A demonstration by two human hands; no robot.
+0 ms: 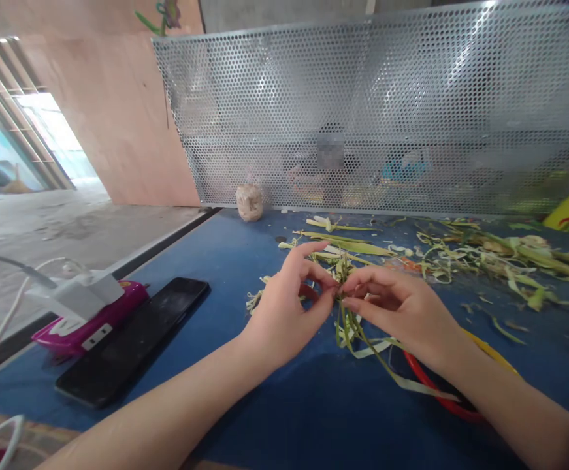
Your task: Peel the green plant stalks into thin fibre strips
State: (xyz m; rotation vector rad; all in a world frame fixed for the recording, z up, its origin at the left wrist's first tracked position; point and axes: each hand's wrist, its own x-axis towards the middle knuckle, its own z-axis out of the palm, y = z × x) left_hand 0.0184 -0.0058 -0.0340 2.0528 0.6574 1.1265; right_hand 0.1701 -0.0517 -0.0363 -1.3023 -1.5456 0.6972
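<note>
My left hand (289, 307) and my right hand (396, 307) meet over the middle of a blue table (264, 418). Both pinch a small bundle of green leaf strips (345, 277) between thumb and fingers. Long pale and green strips (362, 339) hang from the bundle and trail down over the table toward me. Something red (308, 292) shows just behind my left fingers. Red and yellow scissor-like handles (436, 391) lie under my right wrist.
A black phone (132, 339) lies at the left, beside a pink power strip (88, 323) with a white plug and cables. Cut leaf scraps (500, 261) litter the far right. A small lumpy bag (249, 202) stands against a perforated metal screen (387, 111). A person sits behind the screen.
</note>
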